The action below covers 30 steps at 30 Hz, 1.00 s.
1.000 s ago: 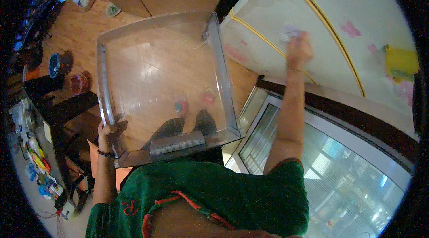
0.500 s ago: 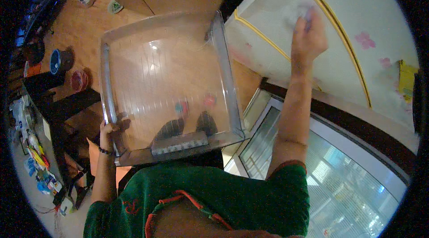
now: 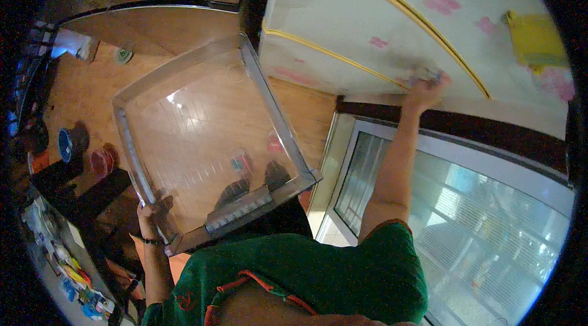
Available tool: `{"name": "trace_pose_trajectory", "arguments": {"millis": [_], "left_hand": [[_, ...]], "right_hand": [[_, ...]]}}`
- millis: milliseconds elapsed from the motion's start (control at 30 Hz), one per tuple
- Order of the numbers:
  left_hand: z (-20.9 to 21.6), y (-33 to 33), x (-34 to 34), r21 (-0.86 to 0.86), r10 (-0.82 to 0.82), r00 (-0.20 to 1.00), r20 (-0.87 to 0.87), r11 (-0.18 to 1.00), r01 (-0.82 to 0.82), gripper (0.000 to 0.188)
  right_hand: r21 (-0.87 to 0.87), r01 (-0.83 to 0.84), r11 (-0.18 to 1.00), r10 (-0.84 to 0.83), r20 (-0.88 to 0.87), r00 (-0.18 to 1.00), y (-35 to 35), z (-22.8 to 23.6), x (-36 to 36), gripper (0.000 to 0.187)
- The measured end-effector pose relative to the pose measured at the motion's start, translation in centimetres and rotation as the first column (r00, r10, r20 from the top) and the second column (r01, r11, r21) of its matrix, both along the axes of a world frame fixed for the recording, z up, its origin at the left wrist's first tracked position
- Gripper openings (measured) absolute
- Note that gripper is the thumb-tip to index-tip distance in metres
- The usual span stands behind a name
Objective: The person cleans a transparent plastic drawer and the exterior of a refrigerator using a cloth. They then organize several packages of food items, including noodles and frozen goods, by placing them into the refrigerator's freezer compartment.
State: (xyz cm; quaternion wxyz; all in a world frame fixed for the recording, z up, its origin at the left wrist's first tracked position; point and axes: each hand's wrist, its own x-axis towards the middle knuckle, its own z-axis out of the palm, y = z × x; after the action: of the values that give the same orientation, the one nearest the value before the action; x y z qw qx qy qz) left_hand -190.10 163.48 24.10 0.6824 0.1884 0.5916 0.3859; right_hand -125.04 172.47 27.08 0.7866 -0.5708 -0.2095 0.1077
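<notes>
My left hand (image 3: 150, 216) grips the left edge of a large clear plastic tray (image 3: 274, 105) close to its near left corner. The tray has raised sides and is held tilted in front of me; the floor and my feet show through its base. My right arm reaches out to a white panel (image 3: 343, 10) with gold trim and pink flower prints. At the panel, my right hand (image 3: 422, 94) is closed around something small and greyish, too blurred to name.
A window door (image 3: 471, 222) with slatted glass stands at the right. On the left, a table (image 3: 46, 228) carries cluttered small items. Blue (image 3: 65, 144) and red baskets (image 3: 103, 162) sit beyond it. A yellow item (image 3: 536, 41) hangs at the upper right.
My right hand has come down along the white panel, closer to the window door. The tray has turned and shifted left in view, still in my left hand.
</notes>
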Motion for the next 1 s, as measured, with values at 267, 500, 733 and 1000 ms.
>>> {"name": "trace_pose_trajectory", "arguments": {"millis": [267, 500, 733, 1000], "left_hand": [[-0.5, 0.6, -1.3, -0.015, -0.11, 0.983, 0.148, 0.993, 0.113, 0.061], [0.6, 0.7, 0.1, -0.02, -0.101, 0.993, 0.06, 0.995, 0.102, 0.066], [0.4, 1.3, 0.1, -0.03, -0.097, 0.986, 0.134, 0.994, 0.102, 0.066], [0.4, 1.8, -0.9, -0.046, -0.144, 0.989, 0.024, 0.988, 0.145, 0.065]], "right_hand": [[-0.111, 0.778, 0.618, -0.192, 0.939, 0.286, 6.2, -1.5, -7.5, 0.029], [-0.38, 0.455, 0.805, 0.072, 0.825, 0.561, -2.9, 3.3, 6.2, 0.018], [-0.414, 0.556, 0.72, -0.393, 0.416, 0.82, -1.7, -4.9, 8.0, 0.024], [-0.423, -0.163, 0.891, 0.126, -0.115, 0.985, 5.8, -17.9, -2.9, 0.03]]}}
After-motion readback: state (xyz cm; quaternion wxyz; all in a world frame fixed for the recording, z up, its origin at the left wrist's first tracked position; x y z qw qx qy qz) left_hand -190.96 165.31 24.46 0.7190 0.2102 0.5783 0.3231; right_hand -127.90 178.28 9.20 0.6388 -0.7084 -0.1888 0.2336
